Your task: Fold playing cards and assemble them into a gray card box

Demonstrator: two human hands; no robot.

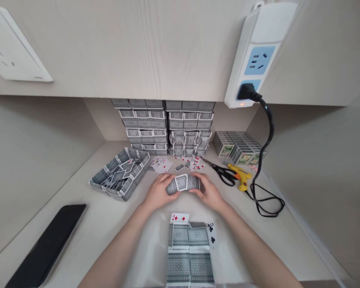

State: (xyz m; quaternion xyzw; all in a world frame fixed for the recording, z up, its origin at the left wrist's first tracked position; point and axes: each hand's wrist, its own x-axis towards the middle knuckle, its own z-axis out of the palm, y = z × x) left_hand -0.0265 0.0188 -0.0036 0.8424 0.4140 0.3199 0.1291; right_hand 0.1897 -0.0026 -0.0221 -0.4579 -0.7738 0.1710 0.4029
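Between my two hands is a short strip of joined playing cards (182, 182), grey backs facing me, its ends bent away from a white-edged middle card. My left hand (159, 192) grips the left end, and my right hand (209, 191) has its fingers and thumb around the right end. Closer to me lies a flat panel of face-down cards (189, 256) set edge to edge. A four of diamonds (180, 217) sticks out at its top, and a five of clubs (211, 235) at its right side.
Left stands a card-built tray (124, 192) holding loose cards; a black flat object (48, 244) lies nearer. Behind are stacked card-built boxes (147, 136), loose cards (162, 165) and card packs (237, 146). Right are scissors (225, 174) and a yellow glue gun (242, 176), its cord running to a power strip (258, 56).
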